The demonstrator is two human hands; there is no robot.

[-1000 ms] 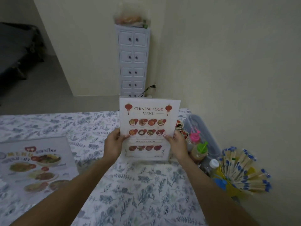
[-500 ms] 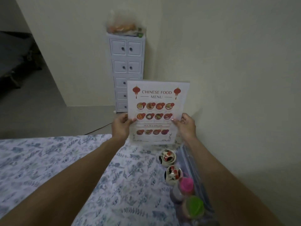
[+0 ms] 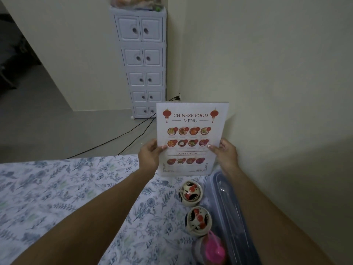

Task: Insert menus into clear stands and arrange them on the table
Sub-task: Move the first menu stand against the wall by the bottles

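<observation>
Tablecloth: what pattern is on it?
Blue-grey leaves and flowers on white tablecloth, clearest in the head view.

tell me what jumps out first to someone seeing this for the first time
The white Chinese food menu sheet with red lanterns stands out, held upright at the far table edge by the left hand and right hand. Nearer, two rooster-painted ceramic pots sit on the blue floral tablecloth. A tall white plastic drawer cabinet stands in the wall corner behind.
</observation>
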